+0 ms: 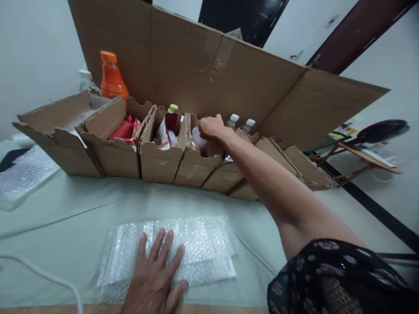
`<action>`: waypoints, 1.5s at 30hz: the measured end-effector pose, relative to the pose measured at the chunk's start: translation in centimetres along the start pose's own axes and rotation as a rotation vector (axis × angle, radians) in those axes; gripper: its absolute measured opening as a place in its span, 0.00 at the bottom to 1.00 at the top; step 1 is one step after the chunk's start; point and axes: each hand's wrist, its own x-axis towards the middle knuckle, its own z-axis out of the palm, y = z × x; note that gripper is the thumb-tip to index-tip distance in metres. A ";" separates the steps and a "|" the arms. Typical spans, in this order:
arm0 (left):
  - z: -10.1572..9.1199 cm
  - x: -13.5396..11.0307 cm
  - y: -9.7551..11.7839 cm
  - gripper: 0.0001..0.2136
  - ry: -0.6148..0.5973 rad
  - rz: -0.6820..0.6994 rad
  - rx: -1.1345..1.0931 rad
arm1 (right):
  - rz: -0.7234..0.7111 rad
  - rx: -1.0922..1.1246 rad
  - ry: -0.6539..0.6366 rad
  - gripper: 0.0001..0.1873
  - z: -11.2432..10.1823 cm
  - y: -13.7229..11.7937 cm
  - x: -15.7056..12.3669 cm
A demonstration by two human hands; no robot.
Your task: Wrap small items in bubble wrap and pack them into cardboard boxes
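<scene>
My left hand (156, 272) lies flat with its fingers spread on a folded sheet of bubble wrap (209, 240), near the table's front edge. My right arm reaches across to the row of cardboard bins. Over the middle bin (193, 169), my right hand (212, 131) has its fingers curled down into the opening. A clear plastic-wrapped packet (197, 138) shows beside those fingers. The fingertips are hidden, and I cannot make out what they grip.
Red packets (126, 131) and a white patterned pack (165, 134) fill bins on the left. An orange bottle (113, 78) and white-capped bottles (233, 120) stand behind the row. A tall cardboard panel (183, 56) rises at the back. A white cable (46, 274) crosses the left front.
</scene>
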 end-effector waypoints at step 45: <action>-11.3 -0.3 1.6 0.17 0.470 -1.098 -1.641 | 0.281 1.568 0.539 0.16 6.6 -10.8 -36.9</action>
